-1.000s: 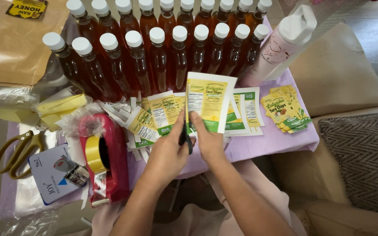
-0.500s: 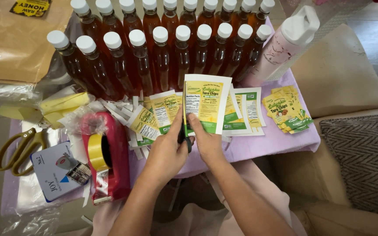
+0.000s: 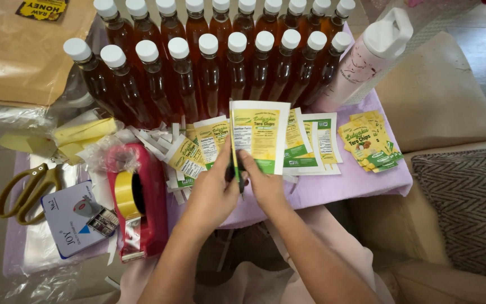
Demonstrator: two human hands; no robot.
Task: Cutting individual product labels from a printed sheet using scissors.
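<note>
Cutting goes best held taut: the right hand (image 3: 265,183) pinches the printed label (image 3: 257,135). The left hand (image 3: 212,188) grips dark scissors (image 3: 236,171) below the honey bottles (image 3: 215,67).

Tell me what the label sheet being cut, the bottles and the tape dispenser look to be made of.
Label sheet: likely glossy printed paper, thin, with a white margin.
Bottles: clear plastic or glass, unclear which; amber contents show through, white caps look plastic.
Tape dispenser: red moulded plastic, slight sheen.
</note>
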